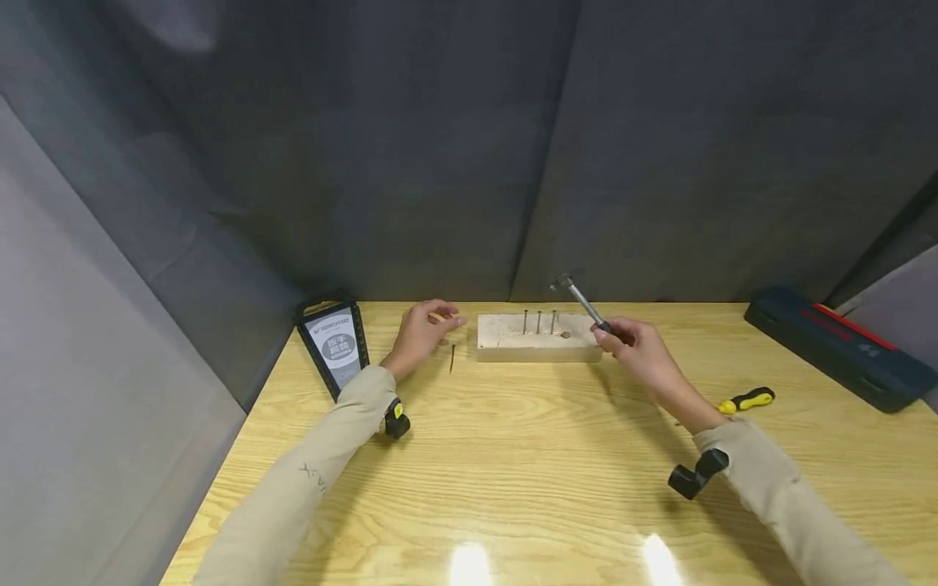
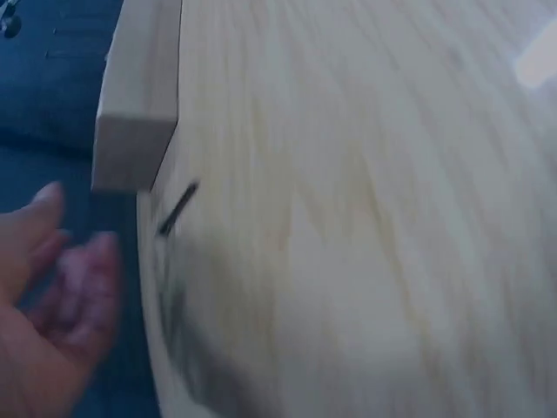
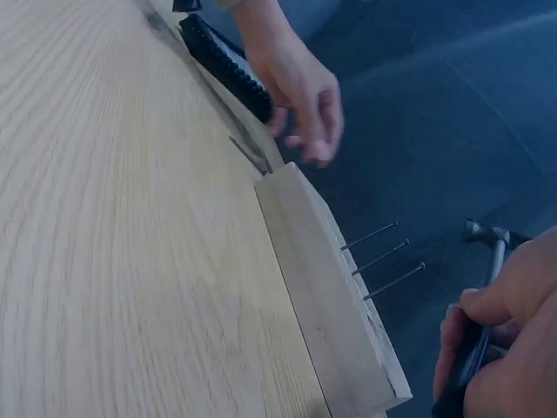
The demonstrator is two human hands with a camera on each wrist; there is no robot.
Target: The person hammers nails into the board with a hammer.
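Centrally, wood block [image 1: 538, 338] on table [image 1: 513, 472], near far edge; three nails [image 1: 538, 321] standing upright in top face. Right hand [image 1: 636, 346] just right of block, fingers wrapped round hammer [image 1: 582, 303] handle, head raised above nails. Left hand [image 1: 423, 330] left of block, fingers relaxed, gripping nothing. Loose nail [image 1: 452, 358] flat on table between left hand and block. Black wrench holder [image 1: 333, 342] far left; yellow-handled screwdriver [image 1: 747, 400] and dark case [image 1: 835, 346] right.
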